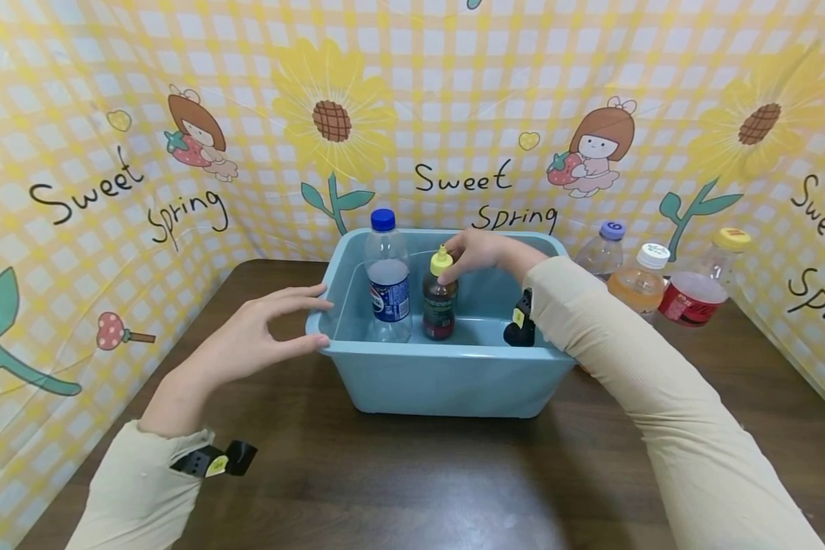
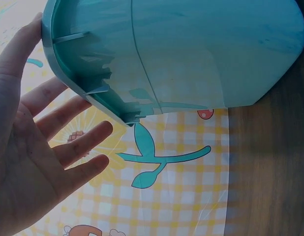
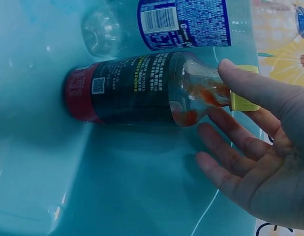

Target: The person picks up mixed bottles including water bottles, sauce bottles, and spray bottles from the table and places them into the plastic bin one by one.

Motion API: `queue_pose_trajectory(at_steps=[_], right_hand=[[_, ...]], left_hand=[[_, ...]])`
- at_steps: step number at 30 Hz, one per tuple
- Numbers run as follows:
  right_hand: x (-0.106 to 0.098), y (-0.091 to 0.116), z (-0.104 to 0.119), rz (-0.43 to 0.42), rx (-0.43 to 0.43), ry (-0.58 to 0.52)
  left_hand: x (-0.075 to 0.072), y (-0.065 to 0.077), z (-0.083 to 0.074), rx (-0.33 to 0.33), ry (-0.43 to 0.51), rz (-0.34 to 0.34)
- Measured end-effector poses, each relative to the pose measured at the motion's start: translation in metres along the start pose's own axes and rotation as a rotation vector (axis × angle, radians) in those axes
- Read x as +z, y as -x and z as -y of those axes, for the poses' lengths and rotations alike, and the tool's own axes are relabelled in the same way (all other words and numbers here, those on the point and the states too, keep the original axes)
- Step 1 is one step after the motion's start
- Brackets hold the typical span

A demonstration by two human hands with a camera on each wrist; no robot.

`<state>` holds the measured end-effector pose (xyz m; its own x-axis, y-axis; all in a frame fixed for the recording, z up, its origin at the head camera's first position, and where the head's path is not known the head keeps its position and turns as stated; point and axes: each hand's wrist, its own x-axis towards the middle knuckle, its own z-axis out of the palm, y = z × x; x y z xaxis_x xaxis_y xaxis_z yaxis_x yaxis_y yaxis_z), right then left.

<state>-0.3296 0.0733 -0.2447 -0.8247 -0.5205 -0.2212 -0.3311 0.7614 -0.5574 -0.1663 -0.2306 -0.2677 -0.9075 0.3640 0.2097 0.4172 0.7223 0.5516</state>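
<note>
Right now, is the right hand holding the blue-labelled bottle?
No, the right hand holds the neighbouring dark-labelled bottle near its yellow cap.

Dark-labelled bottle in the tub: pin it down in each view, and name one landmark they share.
Head: the dark-labelled bottle, near the picture's centre, just right of the blue-capped bottle.
Left wrist: not in it.
Right wrist: sideways, above centre, yellow cap toward the right.
Shared landmark: the blue tub, in all three.
</note>
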Motion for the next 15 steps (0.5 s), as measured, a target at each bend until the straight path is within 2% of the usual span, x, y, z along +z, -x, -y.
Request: queue_pose_trajectory(at_steps=[15], right_hand=[[0.0038, -0.0029, -0.0002, 0.024, 0.015, -0.016]], left_hand=[[0.0002, -0.0002, 0.0021, -0.003, -0.014, -0.011]])
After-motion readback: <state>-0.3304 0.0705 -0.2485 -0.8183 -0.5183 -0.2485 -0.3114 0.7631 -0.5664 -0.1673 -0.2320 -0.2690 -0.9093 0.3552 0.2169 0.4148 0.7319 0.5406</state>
